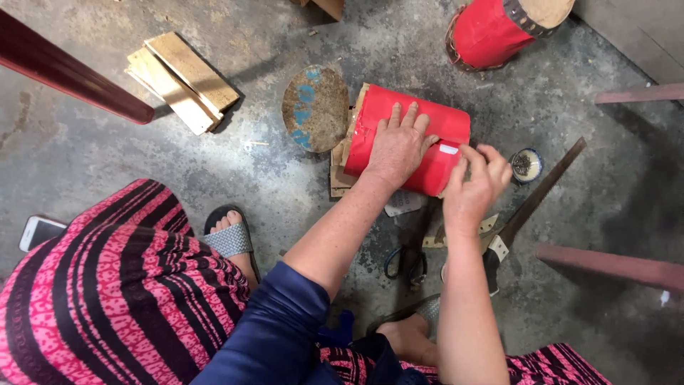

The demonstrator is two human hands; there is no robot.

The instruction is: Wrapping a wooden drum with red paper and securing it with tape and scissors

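Left hand palm-down, fingers spread flat, pressing on top of the red cylinder; forearm runs up from lower centre, blue sleeve at the elbow. Not gripping, just flat on it. Right hand comes in from below, wrist bent, fingertips pinched at a small white patch on the cylinder's red covering; whether the patch is actually held between the fingers, cannot tell. Red cylinder lies on its side on the concrete floor, mid-frame, resting on flat cardboard pieces. Left fingers cover its middle top; right fingertips meet it at the lower right side, just beside the left thumb.

Around it: round rusty metal disc with blue marks just left of the cylinder. Small round tin just right of the right hand. Scissors with dark handles on the floor below the hands. Long saw lying diagonally at right. Second red cylinder near the top edge. Wood offcuts upper left. Phone at the left edge. Sandalled foot beside a striped pink skirt.
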